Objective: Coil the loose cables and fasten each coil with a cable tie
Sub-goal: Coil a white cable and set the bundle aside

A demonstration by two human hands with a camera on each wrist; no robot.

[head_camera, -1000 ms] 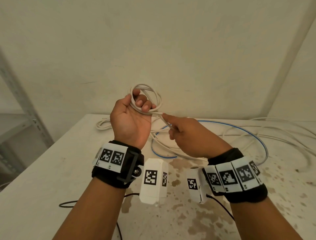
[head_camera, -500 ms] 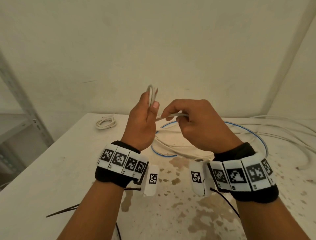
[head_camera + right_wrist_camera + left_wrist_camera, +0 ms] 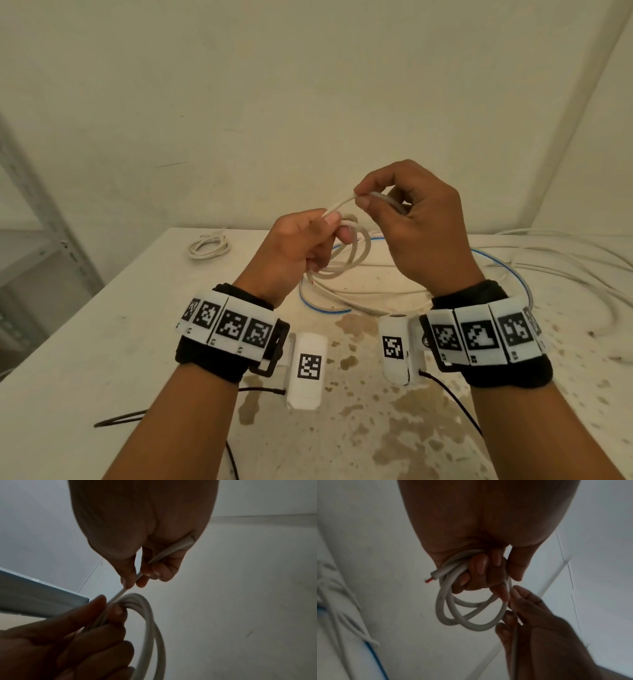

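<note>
My left hand [image 3: 301, 246] grips the white cable coil [image 3: 467, 609] above the table [image 3: 102, 342]; my right hand [image 3: 418, 233] pinches its free end [image 3: 342, 202]. I should lay this last turn flush before tying.

Left hand [image 3: 301, 246] fisted, right hand [image 3: 421, 233] pinching, both raised

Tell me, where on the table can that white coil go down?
Bare table on the left, below the small tied coil. It is crowded from the middle to the right: loose white cables and a blue cable sprawl there.
</note>
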